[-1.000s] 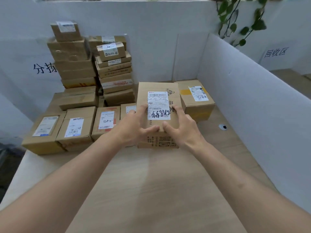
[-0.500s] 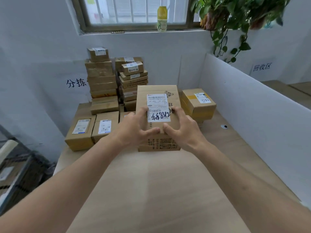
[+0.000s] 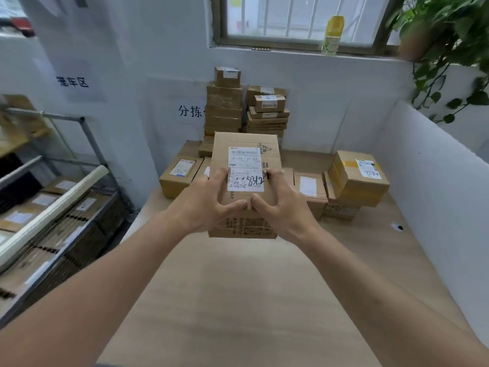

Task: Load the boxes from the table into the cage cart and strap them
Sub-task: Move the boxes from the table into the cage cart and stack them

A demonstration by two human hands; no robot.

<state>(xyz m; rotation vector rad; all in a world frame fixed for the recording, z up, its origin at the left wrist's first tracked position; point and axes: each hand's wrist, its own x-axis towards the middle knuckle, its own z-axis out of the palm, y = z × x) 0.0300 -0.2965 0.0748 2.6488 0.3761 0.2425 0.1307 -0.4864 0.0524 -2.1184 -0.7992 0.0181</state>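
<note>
A tall brown cardboard box is gripped between two bare hands above the near part of a wooden table. Its top carries a white shipping label with barcodes and handwritten black marks; printed black graphics run along its near side. The left hand and right hand curl round it, fingers spread on top, thumbs nearly meeting on the near face. Behind the box stand stacked parcels. Left of the box stands the metal cage cart.
</note>
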